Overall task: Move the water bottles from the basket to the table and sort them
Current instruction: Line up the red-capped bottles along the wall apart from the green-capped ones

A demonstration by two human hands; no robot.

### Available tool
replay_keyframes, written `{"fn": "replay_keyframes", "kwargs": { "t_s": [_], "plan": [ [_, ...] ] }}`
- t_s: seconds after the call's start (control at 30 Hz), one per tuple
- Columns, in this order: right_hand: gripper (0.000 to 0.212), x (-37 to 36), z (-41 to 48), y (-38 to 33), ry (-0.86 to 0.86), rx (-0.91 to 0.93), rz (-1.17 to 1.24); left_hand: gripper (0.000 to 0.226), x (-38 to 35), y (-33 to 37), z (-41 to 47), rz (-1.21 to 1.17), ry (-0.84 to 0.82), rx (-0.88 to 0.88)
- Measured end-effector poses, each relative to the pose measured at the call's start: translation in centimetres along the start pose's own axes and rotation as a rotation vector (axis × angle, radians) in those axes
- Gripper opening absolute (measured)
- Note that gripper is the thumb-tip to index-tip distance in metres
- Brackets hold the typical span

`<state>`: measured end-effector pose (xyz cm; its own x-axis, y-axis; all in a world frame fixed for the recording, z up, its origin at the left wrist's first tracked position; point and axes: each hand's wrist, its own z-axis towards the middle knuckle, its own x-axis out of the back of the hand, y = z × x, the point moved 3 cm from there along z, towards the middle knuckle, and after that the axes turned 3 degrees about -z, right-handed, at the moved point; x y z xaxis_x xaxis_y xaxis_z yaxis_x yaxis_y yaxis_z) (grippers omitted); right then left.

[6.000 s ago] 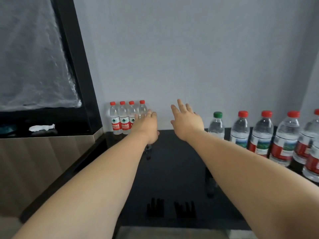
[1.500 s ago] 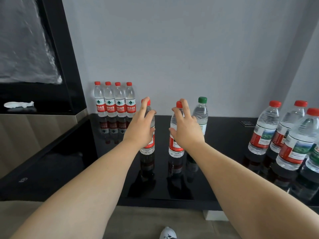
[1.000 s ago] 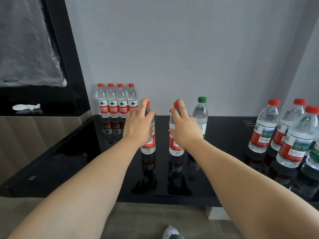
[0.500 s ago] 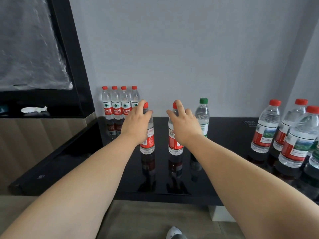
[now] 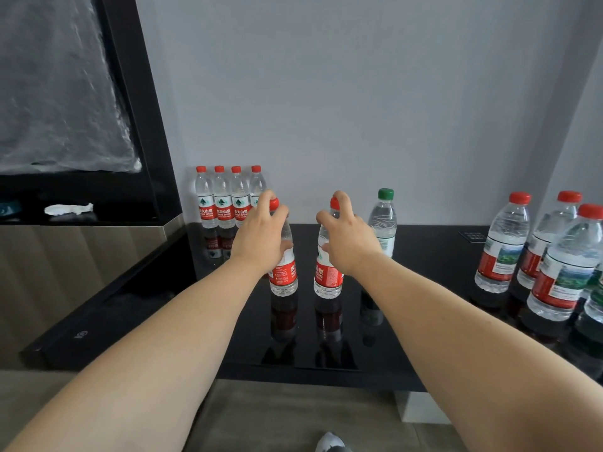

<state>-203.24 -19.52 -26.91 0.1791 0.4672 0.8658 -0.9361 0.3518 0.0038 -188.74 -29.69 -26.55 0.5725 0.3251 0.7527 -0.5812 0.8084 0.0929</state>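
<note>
Two small clear water bottles with red caps and red labels stand upright side by side on the glossy black table (image 5: 424,321). My left hand (image 5: 261,238) grips the left bottle (image 5: 283,276) around its upper body. The right bottle (image 5: 328,277) is held the same way by my right hand (image 5: 347,238), with a finger up by the cap. Both bottle bases touch the table. A small green-capped bottle (image 5: 383,223) stands just right of my right hand. No basket is in view.
Several small red-capped bottles (image 5: 228,200) stand in a tight row against the wall at the back left. Several larger red-capped bottles (image 5: 504,246) are grouped at the table's right end. A black frame and a wood-panelled ledge (image 5: 81,256) border the left side.
Six seconds ago both hands were empty near the back row. Since 1.5 s ago each hand holds a bottle at mid-table, with almost no movement; only the view shifted slightly.
</note>
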Motion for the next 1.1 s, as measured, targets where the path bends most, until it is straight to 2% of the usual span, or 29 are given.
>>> {"fn": "replay_keyframes", "kwargs": {
  "t_s": [0.13,0.3,0.53,0.7,0.83,1.1],
  "plan": [
    [0.068,-0.1,0.3,-0.7,-0.005,0.039,-0.047,0.069,0.0,-0.3,0.1,0.041,-0.005,0.015],
    [0.074,0.1,0.7,-1.0,0.016,0.041,-0.146,0.071,0.4,-0.7,0.3,0.107,-0.038,0.014],
    [0.079,0.4,0.3,-1.6,-0.062,0.035,-0.078,0.084,0.0,-1.0,0.7,0.030,-0.132,0.024],
    [0.069,-0.1,0.4,-2.3,-0.070,0.025,-0.001,0.077,0.2,-0.8,0.7,-0.001,-0.166,0.012],
    [0.061,-0.2,0.7,-2.6,-0.048,0.013,0.057,0.061,0.2,-1.0,0.4,-0.020,-0.152,0.000],
    [0.067,-0.6,0.9,-2.7,-0.038,0.020,0.085,0.059,-0.2,-1.7,-0.1,0.009,-0.105,-0.038]
  ]
}}
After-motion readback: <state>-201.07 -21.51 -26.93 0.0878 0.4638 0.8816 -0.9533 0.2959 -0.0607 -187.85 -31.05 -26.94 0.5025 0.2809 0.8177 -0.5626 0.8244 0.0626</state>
